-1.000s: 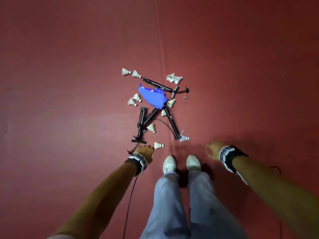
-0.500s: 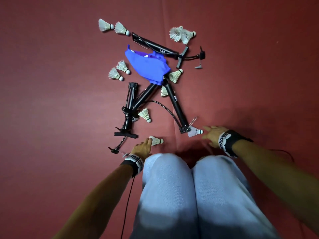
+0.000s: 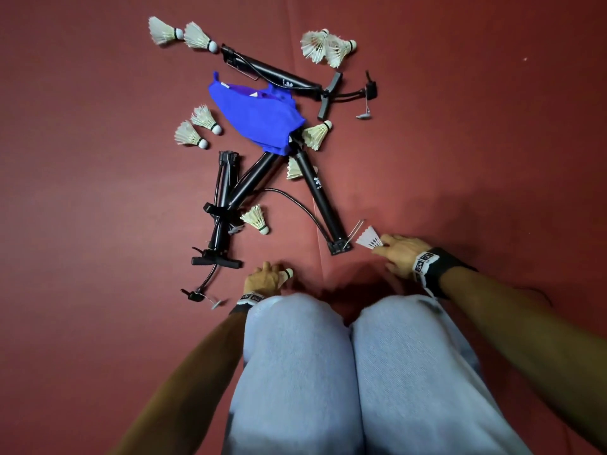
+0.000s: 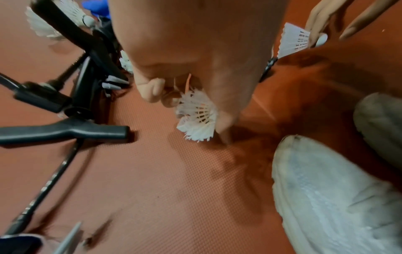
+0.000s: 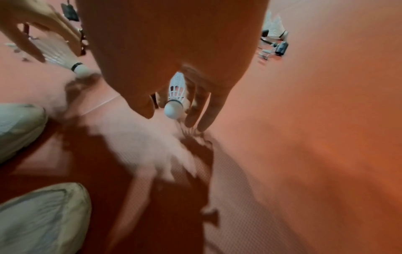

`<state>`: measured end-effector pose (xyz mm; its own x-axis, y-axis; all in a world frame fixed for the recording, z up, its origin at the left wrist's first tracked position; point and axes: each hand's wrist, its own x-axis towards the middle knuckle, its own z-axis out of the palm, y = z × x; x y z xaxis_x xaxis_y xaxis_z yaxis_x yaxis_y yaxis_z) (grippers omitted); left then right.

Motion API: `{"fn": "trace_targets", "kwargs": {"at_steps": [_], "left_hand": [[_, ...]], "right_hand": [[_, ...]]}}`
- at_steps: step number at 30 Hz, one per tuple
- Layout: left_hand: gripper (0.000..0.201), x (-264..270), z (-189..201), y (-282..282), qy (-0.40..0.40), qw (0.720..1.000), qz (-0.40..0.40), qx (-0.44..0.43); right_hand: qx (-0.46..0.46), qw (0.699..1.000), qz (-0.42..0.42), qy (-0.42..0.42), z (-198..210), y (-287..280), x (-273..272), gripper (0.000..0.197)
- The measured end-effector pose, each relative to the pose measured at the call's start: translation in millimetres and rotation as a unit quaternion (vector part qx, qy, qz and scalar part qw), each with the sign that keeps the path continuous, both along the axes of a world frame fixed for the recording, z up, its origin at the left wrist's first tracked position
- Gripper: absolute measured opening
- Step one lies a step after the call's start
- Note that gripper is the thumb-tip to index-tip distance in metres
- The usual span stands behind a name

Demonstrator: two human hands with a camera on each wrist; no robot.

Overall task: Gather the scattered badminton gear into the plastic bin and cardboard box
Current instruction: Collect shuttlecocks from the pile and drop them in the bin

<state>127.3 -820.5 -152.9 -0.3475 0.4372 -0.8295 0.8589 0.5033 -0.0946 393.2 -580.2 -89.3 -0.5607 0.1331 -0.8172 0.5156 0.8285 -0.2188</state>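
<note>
My left hand [image 3: 266,280] is low on the red floor, fingers curled round a feather shuttlecock [image 4: 196,118] whose cork [image 3: 288,274] pokes out to the right. My right hand [image 3: 386,246] pinches a white plastic shuttlecock [image 3: 369,238] by its cork end [image 5: 173,110], beside the foot of a black pump [image 3: 320,195]. Several more feather shuttlecocks lie scattered, one of them [image 3: 257,220] just ahead of my left hand. A blue cloth [image 3: 256,119] is draped over the pumps in the middle. Neither the plastic bin nor the cardboard box is in view.
More black pumps with hoses lie crossed ahead, one [image 3: 218,221] at the left and one [image 3: 276,75] at the back. My knees [image 3: 328,372] and white shoes [image 4: 326,197] sit between my arms. Red mat [image 3: 492,142] stretches all round.
I have crouched lower and closer to the pile. My left hand has curled round the near feather shuttlecock, and my right hand has reached in and taken hold of the white plastic one.
</note>
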Motion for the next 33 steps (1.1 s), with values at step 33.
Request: {"fn": "trace_targets", "kwargs": {"at_steps": [33], "left_hand": [[0.039,67,820,-68,0.015,0.735,0.474,0.485]], "right_hand": [[-0.131,0.765,-0.464,0.427,758,-92,-98,0.016]]}}
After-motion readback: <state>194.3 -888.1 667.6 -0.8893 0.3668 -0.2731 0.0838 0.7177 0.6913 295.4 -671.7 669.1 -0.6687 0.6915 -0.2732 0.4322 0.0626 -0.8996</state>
